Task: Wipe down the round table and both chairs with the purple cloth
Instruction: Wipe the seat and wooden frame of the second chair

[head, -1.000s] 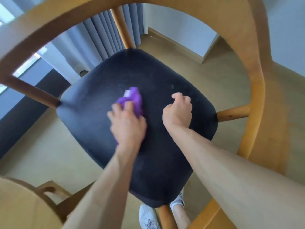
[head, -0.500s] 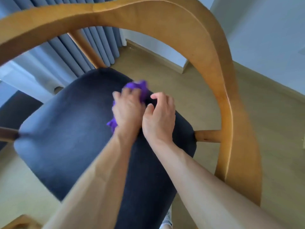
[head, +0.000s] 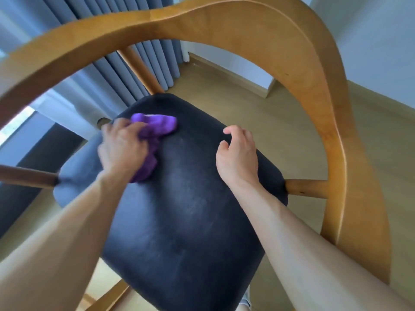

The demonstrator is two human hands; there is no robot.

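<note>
I look down through the curved wooden backrest (head: 224, 25) of a chair onto its dark padded seat (head: 186, 209). My left hand (head: 122, 149) grips the bunched purple cloth (head: 155, 129) and presses it on the far left part of the seat. The cloth sticks out beyond my fingers and under my palm. My right hand (head: 238, 156) rests on the right side of the seat with its fingers curled, holding nothing. The round table and the second chair are out of view.
The backrest arches close over both arms and runs down the right side. Wooden rails (head: 305, 189) join the seat at left and right. Blue-grey curtains (head: 125, 63) hang beyond the chair, and light wood floor (head: 258, 113) lies around it.
My left hand has swept the cloth from the seat's right side toward the far left. My right hand has parted from the left and now rests alone on the right.
</note>
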